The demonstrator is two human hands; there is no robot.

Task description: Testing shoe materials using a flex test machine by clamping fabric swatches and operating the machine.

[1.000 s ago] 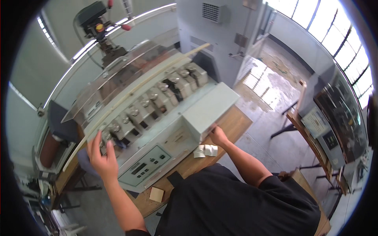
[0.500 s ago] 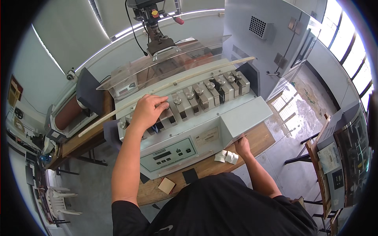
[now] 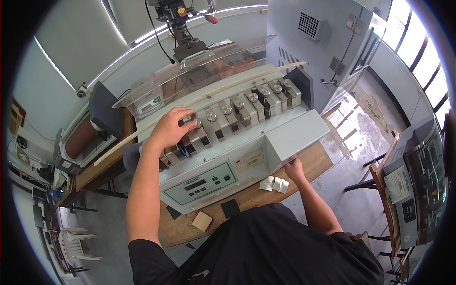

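Note:
In front of me stands a pale grey-green bench machine [image 3: 299, 133] with a slanted row of metal clamp blocks, each topped by a round silver knob. My left hand [image 3: 171, 129] is over the left part of the row, its thumb and fingers closed around one metal knob [image 3: 198, 123]. A small dark blue piece [image 3: 184, 151] shows below that hand, among the blocks. At the machine's lower right corner, my right hand [image 3: 294, 169] touches the side of the housing. Its fingertips are hidden there. The control panel [image 3: 198, 183] has a small display and buttons.
Two white curled pieces [image 3: 274, 184], a dark square [image 3: 230, 208] and a tan square block [image 3: 202, 221] lie on the wooden table [image 3: 313, 164]. A raised clear cover [image 3: 166, 83] stands behind the row. Another machine with a brown roller [image 3: 84, 136] is at left, a drill press [image 3: 185, 38] behind.
My left hand stays at the same knob, its fingers slightly more spread. The right hand remains at the housing corner. The whole view has shifted slightly.

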